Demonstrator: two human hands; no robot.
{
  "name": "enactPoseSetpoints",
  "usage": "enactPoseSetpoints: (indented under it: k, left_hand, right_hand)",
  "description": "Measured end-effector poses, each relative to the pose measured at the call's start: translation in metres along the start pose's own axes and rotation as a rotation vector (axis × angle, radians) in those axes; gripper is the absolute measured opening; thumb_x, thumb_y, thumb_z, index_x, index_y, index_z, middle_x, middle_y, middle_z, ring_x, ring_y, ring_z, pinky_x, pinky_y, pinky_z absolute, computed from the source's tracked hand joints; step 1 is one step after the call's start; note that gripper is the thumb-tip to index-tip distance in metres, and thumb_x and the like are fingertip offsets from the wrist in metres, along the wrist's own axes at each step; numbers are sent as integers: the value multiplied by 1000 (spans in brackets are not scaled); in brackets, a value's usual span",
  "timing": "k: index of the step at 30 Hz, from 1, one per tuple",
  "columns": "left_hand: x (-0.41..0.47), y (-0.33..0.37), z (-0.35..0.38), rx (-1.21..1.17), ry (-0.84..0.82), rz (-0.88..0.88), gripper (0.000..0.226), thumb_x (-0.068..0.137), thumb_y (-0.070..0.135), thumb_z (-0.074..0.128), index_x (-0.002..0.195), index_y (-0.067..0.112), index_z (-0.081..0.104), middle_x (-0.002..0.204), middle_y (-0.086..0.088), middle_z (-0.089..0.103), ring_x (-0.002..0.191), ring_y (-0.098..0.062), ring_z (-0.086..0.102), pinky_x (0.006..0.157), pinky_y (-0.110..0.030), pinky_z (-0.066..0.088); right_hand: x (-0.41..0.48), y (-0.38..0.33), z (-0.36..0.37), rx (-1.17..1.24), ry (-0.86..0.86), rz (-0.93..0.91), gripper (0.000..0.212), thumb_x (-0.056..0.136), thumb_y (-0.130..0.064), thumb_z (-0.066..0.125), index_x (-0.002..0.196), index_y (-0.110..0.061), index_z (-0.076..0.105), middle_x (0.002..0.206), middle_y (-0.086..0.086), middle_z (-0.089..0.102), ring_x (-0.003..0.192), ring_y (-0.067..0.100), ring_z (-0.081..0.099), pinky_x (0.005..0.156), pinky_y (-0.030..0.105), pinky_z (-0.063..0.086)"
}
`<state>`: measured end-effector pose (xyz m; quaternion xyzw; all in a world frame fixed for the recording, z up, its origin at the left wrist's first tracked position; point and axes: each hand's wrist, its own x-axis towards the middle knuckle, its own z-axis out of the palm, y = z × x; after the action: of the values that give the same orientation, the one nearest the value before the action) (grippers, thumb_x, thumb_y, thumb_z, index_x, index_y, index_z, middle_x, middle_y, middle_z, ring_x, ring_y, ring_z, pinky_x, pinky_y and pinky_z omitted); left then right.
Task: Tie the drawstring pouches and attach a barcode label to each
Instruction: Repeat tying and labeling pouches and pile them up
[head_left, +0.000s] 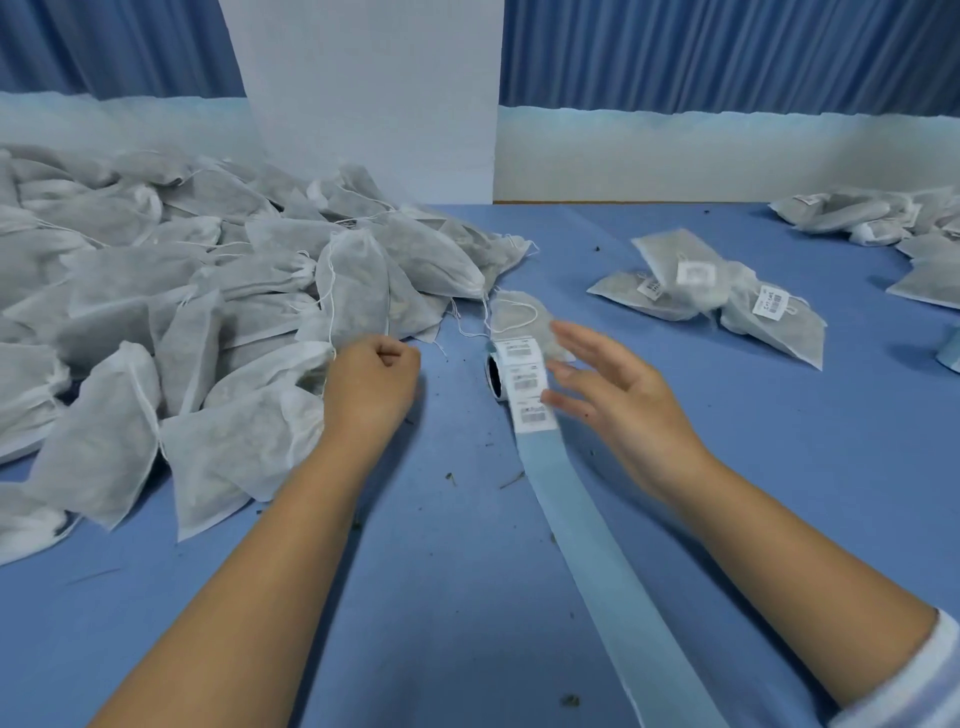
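A big heap of white drawstring pouches (156, 291) covers the left of the blue table. My left hand (371, 382) is curled at the heap's right edge and nothing shows in its grip. A roll of barcode labels (522, 379) lies mid-table, its bare backing strip (597, 561) trailing toward me. My right hand (613, 395) hovers blurred, fingers spread, just right of the roll, touching nothing clearly. One pouch (519, 317) lies alone behind the roll. Labelled pouches (711, 291) lie in a small cluster to the right.
More pouches (872, 218) lie at the far right edge. A white pillar (374, 104) and blue curtains stand behind the table. Dark crumbs dot the blue table surface (467, 597).
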<state>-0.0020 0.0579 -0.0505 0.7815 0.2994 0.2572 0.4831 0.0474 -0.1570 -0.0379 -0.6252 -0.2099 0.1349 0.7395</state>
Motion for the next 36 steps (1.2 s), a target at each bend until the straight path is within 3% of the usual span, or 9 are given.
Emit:
enactPoseSetpoints:
  k: [2,4,7,10,15,21,25,30,36]
  left_hand:
    - [-1,-2,-1,118,97,108,13,89,19,62,100,12,62,103,-3,65,89,-25,64,74,-32,44]
    - [-1,-4,-4,249,201,208,36,89,17,68,121,8,55,129,-12,47,89,-29,57,75,-30,38]
    - [4,-2,-11,348,331,229,61,86,17,74,136,6,42,140,-15,34,92,-31,52,75,-37,40]
    - [15,-7,-15,338,287,143,61,89,17,70,138,0,37,130,-20,53,114,-39,54,90,-44,43]
    - [19,-14,-16,346,173,145,29,92,24,63,111,2,61,105,-16,67,98,-34,61,81,-36,43]
    - [0,8,-18,134,96,452,12,74,21,68,74,13,59,98,1,52,85,-7,46,73,-4,32]
    - [-19,29,-22,16,-175,619,11,68,15,58,71,23,51,91,4,67,85,-8,58,75,-16,43]
    - [-34,36,-16,-20,-355,614,25,72,3,60,70,28,54,85,10,72,79,-6,63,71,-16,45]
    - [-37,36,-10,-7,-433,604,16,65,13,57,79,21,58,85,6,67,81,-13,61,74,-23,46]
  right_hand:
    - [-3,2,3,-98,-9,-18,32,93,0,58,109,-25,71,116,-4,70,116,15,62,97,32,53]
    - [-3,2,3,-223,14,-71,31,90,-2,61,102,-28,72,121,-9,67,119,4,58,100,27,48]
    - [-3,2,-1,-276,47,-88,32,89,-2,61,95,-31,73,112,-19,68,114,0,59,99,26,46]
    - [-1,2,-2,-261,65,-74,31,90,-1,58,92,-29,73,102,-20,71,105,0,63,92,24,48]
    - [0,4,-3,-293,61,-77,25,91,-2,59,92,-23,73,96,-15,72,93,-3,62,90,24,50]
    - [-1,4,-2,-405,61,-177,25,91,-1,61,88,-25,71,104,-3,69,81,-3,59,68,9,45]
    - [-2,4,-1,-434,69,-229,26,88,-2,65,95,-26,68,101,-3,65,78,3,57,62,14,44]
    - [-3,3,-3,-491,52,-366,42,82,-12,76,112,-39,64,109,-6,60,85,9,56,60,18,44]
    - [-3,7,-2,-615,23,-479,16,80,-13,79,91,-24,77,88,-8,69,73,4,58,61,14,41]
